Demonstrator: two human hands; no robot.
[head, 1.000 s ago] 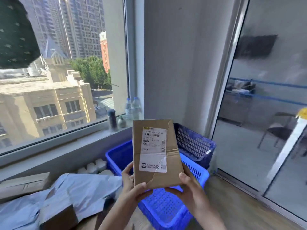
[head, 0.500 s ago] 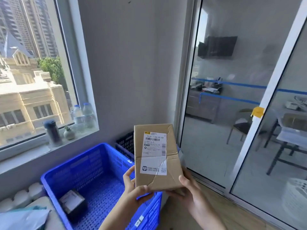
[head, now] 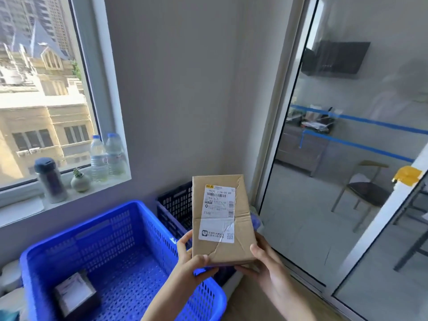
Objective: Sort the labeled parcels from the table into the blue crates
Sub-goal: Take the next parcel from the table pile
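A brown cardboard parcel (head: 240,230) with a white shipping label stands upright in front of me, its label facing the camera. My left hand (head: 192,258) grips its lower left corner, thumb across the front. My right hand (head: 261,262) holds the lower right corner, thumb on the front face. Below and to the left sits a bright blue crate (head: 111,232) with a small dark labeled parcel (head: 76,295) lying on its floor. A darker blue crate (head: 176,207) stands behind it against the wall, partly hidden by the held parcel.
A window sill at left carries a dark flask (head: 49,179), a small plant pot (head: 80,180) and two water bottles (head: 106,156). A glass sliding door (head: 347,181) fills the right side. White rounded objects (head: 9,276) sit at the far left edge.
My view has swung right, away from the table and its parcels, toward the wall corner. The crates have slid left in view. Both hands keep the same hold on the parcel.
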